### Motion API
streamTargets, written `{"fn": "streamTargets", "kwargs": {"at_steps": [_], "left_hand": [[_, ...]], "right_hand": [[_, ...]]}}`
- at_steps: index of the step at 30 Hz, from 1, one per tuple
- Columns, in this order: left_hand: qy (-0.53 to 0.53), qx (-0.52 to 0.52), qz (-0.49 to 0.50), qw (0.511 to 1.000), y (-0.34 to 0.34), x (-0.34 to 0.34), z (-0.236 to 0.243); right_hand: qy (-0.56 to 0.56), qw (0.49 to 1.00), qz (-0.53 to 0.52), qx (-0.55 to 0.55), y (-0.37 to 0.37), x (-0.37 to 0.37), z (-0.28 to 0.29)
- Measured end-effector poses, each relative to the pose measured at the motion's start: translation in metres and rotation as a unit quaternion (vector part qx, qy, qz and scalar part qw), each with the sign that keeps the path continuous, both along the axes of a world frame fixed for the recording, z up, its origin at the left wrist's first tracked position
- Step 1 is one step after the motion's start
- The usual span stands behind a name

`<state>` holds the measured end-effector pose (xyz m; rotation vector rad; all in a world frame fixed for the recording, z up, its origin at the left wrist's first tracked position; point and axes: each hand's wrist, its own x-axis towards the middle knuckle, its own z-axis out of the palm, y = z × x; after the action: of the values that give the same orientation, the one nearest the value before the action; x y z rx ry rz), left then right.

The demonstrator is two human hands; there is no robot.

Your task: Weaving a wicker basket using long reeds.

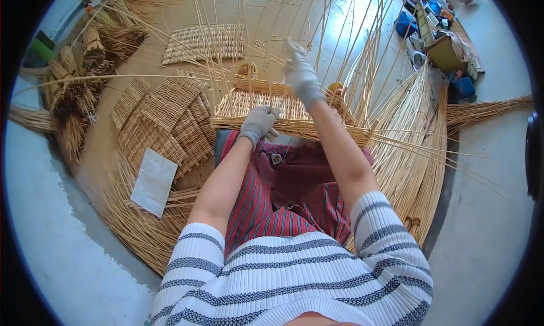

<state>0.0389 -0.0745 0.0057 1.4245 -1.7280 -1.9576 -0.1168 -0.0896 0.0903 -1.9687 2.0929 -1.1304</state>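
Note:
A half-woven rectangular wicker basket rests across my lap, with long upright strands rising from its edges. My left hand, in a pale grey glove, is closed on the near rim of the basket, its fingers curled over the woven edge. Above the basket's middle, my right hand is raised in a matching glove. Its fingers stretch up and away among the strands, and no held thing shows in them. A small round grey object hangs or lies against the dark red cloth on my lap.
Flat woven panels and a white sheet lie to the left. Another panel is beyond the basket. Bundled reeds stand far left; loose pale strands spread at right. A cluttered bench sits far right.

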Motion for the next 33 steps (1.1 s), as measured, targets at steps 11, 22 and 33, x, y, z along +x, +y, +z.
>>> {"fn": "streamTargets", "kwargs": {"at_steps": [11, 22, 33], "left_hand": [[0.127, 0.000, 0.090, 0.988, -0.001, -0.007, -0.008], [0.174, -0.200, 0.216, 0.940, 0.026, -0.039, 0.029], [0.000, -0.031, -0.054, 0.998, 0.048, -0.086, 0.005]], "right_hand": [[-0.446, 0.858, -0.172, -0.189, 0.162, -0.027, -0.120], [-0.585, 0.779, -0.157, -0.163, 0.204, -0.066, -0.087], [-0.085, 0.988, -0.086, -0.095, 0.088, -0.089, -0.011]]}}
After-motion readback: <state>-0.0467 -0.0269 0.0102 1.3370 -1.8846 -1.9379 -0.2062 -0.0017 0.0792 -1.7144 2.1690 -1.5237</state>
